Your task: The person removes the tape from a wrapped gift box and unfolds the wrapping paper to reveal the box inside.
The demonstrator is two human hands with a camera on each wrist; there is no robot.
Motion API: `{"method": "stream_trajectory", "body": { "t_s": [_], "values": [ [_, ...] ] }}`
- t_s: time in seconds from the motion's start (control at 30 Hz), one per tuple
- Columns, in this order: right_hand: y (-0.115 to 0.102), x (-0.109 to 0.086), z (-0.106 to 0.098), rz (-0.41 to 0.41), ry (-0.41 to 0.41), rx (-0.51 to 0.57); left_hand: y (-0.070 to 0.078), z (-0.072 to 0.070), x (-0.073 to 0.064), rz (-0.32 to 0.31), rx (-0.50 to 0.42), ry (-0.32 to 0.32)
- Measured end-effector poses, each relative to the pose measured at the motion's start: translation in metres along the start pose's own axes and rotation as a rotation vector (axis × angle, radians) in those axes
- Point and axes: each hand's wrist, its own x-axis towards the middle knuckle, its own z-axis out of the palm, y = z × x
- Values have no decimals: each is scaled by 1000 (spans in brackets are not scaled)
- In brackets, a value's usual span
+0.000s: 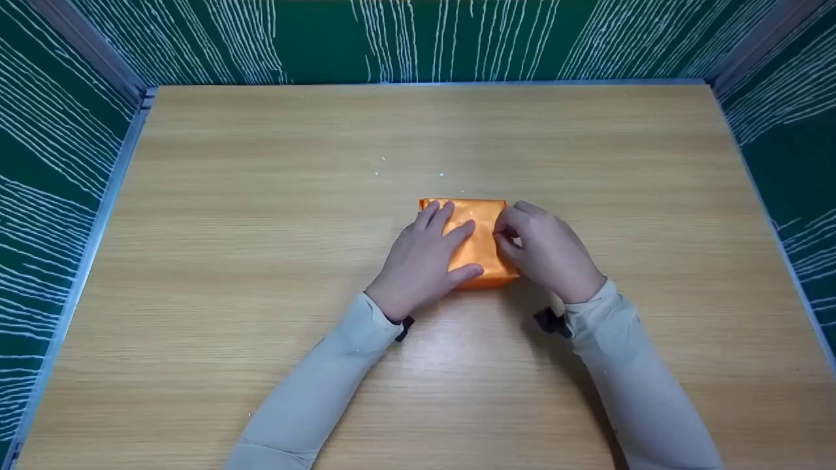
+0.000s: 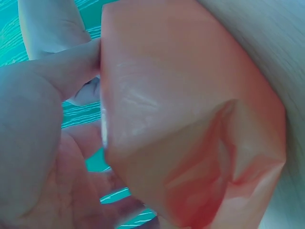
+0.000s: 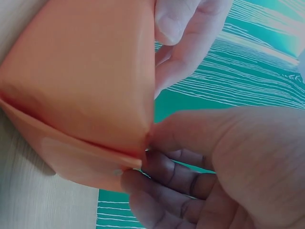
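Note:
A boxy package [image 1: 482,210] wrapped in glossy orange paper sits near the middle of the table. My left hand [image 1: 421,261] rests over its left part, fingers spread and nearly straight, thumb at the front edge. At the right edge, my right hand [image 1: 547,247] pinches the paper between thumb and curled fingers. The right wrist view shows the right hand [image 3: 224,157] at a corner where a folded flap of the package [image 3: 90,67] ends. In the left wrist view, creased folds gather on the near end of the package [image 2: 157,81], with the left thumb against its top edge.
The wooden table [image 1: 261,196] is bordered by blue edging [image 1: 431,83]. Green panels [image 1: 313,46] with white streaks stand along the back and both sides. A few tiny white specks [image 1: 441,175] lie behind the package.

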Motion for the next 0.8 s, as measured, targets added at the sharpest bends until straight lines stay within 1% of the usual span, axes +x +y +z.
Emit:
{"method": "stream_trajectory", "body": {
  "t_s": [0.13,0.3,0.47,0.7,0.8],
  "values": [
    [0,-1,0,3,4,6,1,0,-1,8,21,2],
    [1,-1,-1,6,12,11,1,1,0,9,20,-5],
    [1,0,-2,0,16,15,0,1,0,9,12,11],
    [1,-3,-2,-40,6,-11,0,2,-1,12,28,7],
    [1,-2,-1,-40,2,-19,1,1,0,16,39,12]
  ]
}}
